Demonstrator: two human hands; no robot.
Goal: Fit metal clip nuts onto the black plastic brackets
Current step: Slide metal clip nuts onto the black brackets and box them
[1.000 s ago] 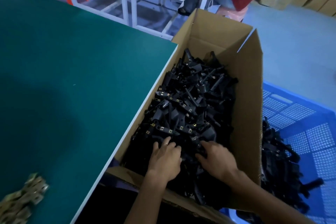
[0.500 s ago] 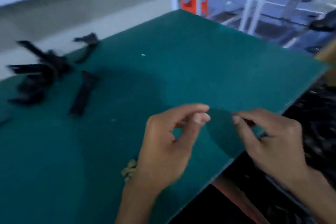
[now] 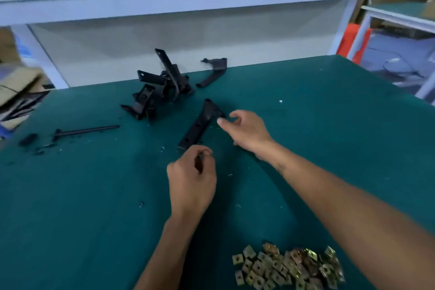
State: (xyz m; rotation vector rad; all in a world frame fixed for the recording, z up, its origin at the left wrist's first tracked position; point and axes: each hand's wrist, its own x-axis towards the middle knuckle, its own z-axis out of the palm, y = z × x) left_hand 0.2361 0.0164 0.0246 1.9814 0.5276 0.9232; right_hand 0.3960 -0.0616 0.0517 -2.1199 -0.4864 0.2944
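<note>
Black plastic bracket [image 3: 200,125] lies flat between both hands, ungripped. Right hand [image 3: 247,133] hovers wide just beside its far end; left hand [image 3: 191,183] curled, contents hidden. Clip nuts [image 3: 289,268] heaped behind right forearm. Risk: 1-handed reach slides bracket off.

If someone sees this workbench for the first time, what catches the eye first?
Two bare hands over the green table: the right hand reaches a long black bracket lying flat at centre. Behind it stands a tangled pile of black brackets; brass-coloured clip nuts glint at the near edge.
</note>
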